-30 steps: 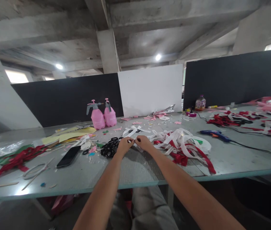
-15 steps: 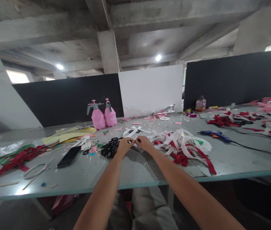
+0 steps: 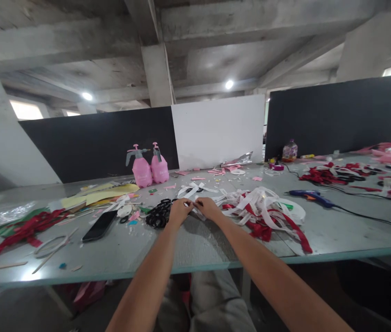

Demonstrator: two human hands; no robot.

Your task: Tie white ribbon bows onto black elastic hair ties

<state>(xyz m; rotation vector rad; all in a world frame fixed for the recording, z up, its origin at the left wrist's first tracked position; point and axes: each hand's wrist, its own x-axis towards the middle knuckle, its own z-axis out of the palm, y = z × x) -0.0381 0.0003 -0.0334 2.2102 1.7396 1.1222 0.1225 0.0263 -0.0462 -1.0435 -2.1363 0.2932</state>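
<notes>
My left hand (image 3: pixel 180 210) and my right hand (image 3: pixel 208 208) meet above the table, fingertips almost touching. Both are closed in a pinch on a white ribbon (image 3: pixel 199 214), mostly hidden by the fingers. A pile of black elastic bands (image 3: pixel 158 215) lies just left of my left hand. Beyond the fingers rest loose white ribbon pieces (image 3: pixel 195 188). To the right of my right hand spreads a tangle of white and red ribbons (image 3: pixel 261 207), with a white ribbon roll (image 3: pixel 295 211) at its right side.
A phone (image 3: pixel 100 226) and red ribbons (image 3: pixel 29 230) lie on the left. Two pink spray bottles (image 3: pixel 142 172) stand at the back. A blue glue gun (image 3: pixel 311 197) with a cable lies on the right. The table's front edge (image 3: pixel 209 266) runs below my forearms.
My hands stay together in nearly the same place, with only slight finger movement. At the far right edge, a blurred part of another person has shifted mostly out of view.
</notes>
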